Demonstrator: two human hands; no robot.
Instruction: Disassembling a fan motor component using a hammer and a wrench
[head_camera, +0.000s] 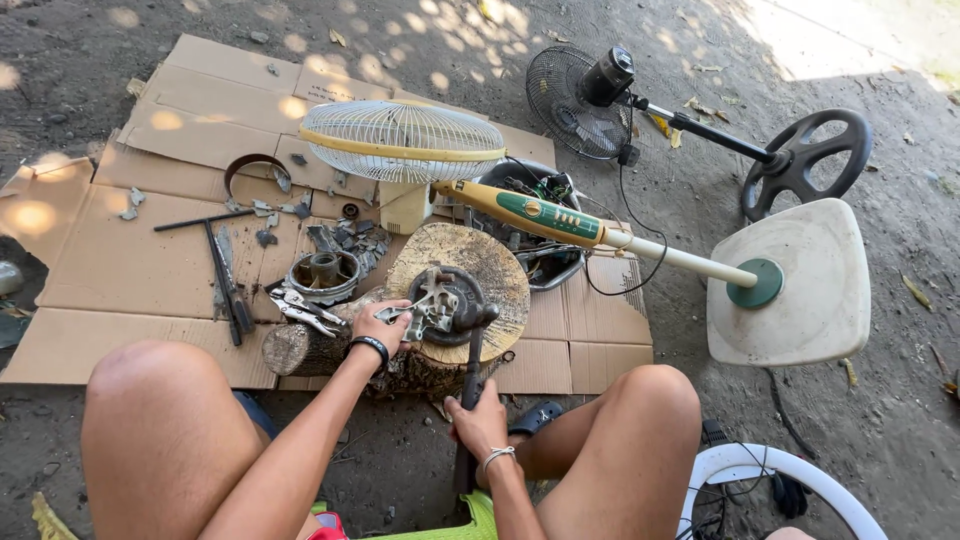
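A round metal motor part (447, 303) lies on top of a wooden stump (490, 262) between my knees. My left hand (380, 327), with a black band at the wrist, holds the part's left edge steady. My right hand (477, 420) grips the dark handle of a hammer (472, 350), whose head rests on the right side of the metal part.
A white stand fan (405, 140) lies across flattened cardboard (130, 260), its pole reaching a white base (810, 290). A black fan (585, 95) lies behind it. Pliers (305, 310), screwdrivers (225, 285), a motor housing (322, 272) and metal scraps lie to the left. A white ring (760, 475) sits at bottom right.
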